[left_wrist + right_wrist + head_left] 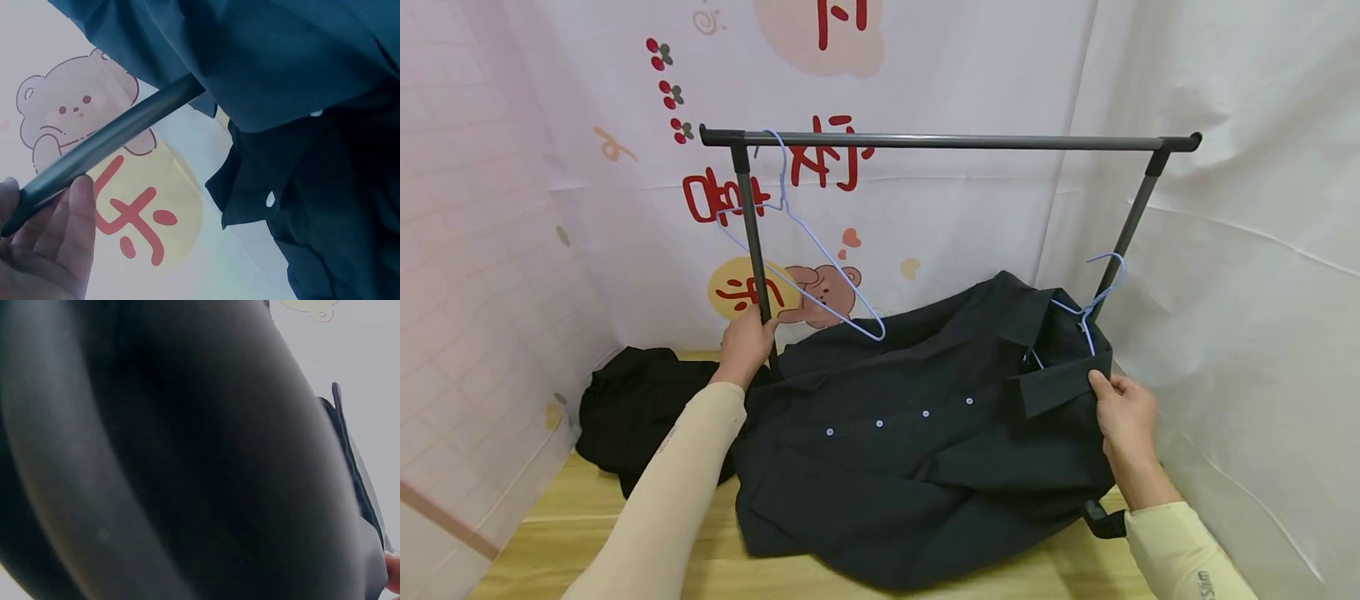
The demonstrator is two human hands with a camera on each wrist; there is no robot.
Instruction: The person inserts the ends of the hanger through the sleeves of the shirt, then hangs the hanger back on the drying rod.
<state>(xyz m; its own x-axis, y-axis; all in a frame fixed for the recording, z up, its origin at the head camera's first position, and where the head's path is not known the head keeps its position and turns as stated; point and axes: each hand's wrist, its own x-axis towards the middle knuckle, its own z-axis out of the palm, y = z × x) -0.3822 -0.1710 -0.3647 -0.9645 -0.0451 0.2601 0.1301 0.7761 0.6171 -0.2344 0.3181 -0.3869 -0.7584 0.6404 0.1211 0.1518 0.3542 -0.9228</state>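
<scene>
A dark button-up shirt (917, 450) lies sideways across the table, its collar to the right. Inside the collar is a light-blue wire hanger (1088, 310), its hook sticking up out of the neck. With thumb and fingers, my right hand (1126, 417) pinches the collar edge. My left hand (747, 343) grips the left post (752, 229) of a grey metal clothes rack; the left wrist view shows the fingers (80, 209) around this pole. In the right wrist view, dark fabric (187, 450) fills most of the picture and only a fingertip shows.
A second light-blue hanger (831, 304) hangs without clothing from the left end of the rack's top bar (955, 142). Another black garment (640, 408) lies bunched at the left. The right post (1138, 208) stands behind the shirt collar. A printed backdrop (970, 75) closes off the back.
</scene>
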